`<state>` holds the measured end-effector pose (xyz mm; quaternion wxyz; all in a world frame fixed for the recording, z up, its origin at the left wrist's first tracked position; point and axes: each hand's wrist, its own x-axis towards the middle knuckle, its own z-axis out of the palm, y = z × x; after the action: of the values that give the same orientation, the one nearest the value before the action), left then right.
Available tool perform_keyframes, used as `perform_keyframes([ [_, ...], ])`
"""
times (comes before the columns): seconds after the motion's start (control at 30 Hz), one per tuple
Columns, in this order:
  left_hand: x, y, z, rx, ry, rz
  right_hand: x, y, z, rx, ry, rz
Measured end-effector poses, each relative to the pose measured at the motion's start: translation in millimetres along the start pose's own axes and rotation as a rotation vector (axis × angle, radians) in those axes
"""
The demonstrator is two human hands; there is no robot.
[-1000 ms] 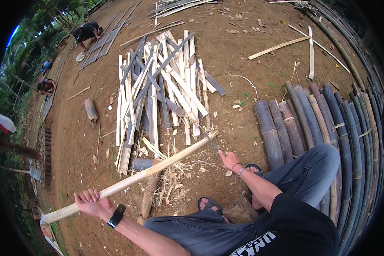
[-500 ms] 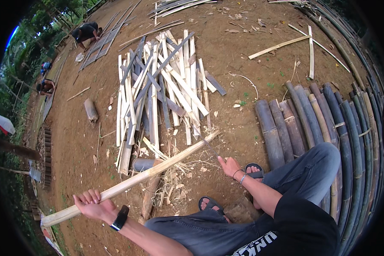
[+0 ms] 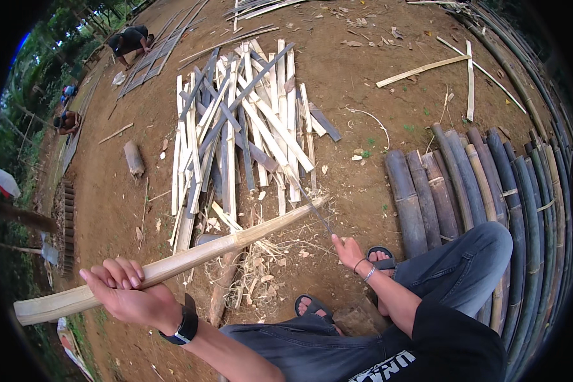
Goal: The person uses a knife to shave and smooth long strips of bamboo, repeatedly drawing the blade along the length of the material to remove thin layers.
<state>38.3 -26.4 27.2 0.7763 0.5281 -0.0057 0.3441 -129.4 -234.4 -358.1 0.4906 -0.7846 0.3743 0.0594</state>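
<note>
My left hand [image 3: 134, 294] is closed around a long split bamboo slat [image 3: 219, 247], near its left end. Pale and slightly bowed, the slat slopes up to the right across my view. In my right hand [image 3: 351, 252] is the handle of a knife, its fingers wrapped round it. The thin dark knife blade [image 3: 318, 214] points up and left, crossing the slat's far right end; whether it touches cannot be made out. Below the slat, curly bamboo shavings [image 3: 254, 274] lie around a short log [image 3: 226, 290].
A heap of split bamboo slats [image 3: 235, 134] lies ahead. Thick dark bamboo poles [image 3: 406, 197] are lined up at my right. A short bamboo piece [image 3: 134, 159] rests on the dirt at left. One person [image 3: 130, 43] bends over a slat frame far left; another [image 3: 69, 121] crouches nearer.
My left hand has risen and shifted left with the slat, whose left end now reaches further left. The knife and my right hand have moved only slightly, right and nearer.
</note>
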Motion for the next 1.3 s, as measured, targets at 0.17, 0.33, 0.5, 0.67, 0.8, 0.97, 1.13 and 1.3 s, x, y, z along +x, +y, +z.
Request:
perform_keyframes([
  [0.17, -2, -3, 8, -0.056, -0.063, -0.026, 47, 32, 10, 0.097, 0.06, 0.219],
  [0.33, -2, -2, 3, -0.059, -0.035, -0.011, 33, 31, 12, 0.119, -0.015, 0.102],
  [0.5, -5, 0, 10, -0.131, -0.1, -0.06, 77, 57, -3, 0.049, 0.068, 0.307],
  [0.67, 3, 10, -25, -0.234, -0.242, -0.073, 45, 18, -51, 0.17, 0.154, 0.184],
  [0.8, 10, 56, -49, -0.259, -0.294, 0.017, 6, -42, -145, 0.137, 0.283, -0.033],
  [0.97, 32, 141, -53, -0.292, -0.422, 0.119, -47, -92, -220, 0.023, 0.299, -0.292],
  [1.13, 78, 193, -31, -0.261, -0.496, 0.077, -84, -119, -236, 0.075, 0.083, -0.333],
  [1.3, 68, 202, 44, -0.128, -0.419, 0.081, -95, -89, -176, 0.308, -0.151, -0.203],
])
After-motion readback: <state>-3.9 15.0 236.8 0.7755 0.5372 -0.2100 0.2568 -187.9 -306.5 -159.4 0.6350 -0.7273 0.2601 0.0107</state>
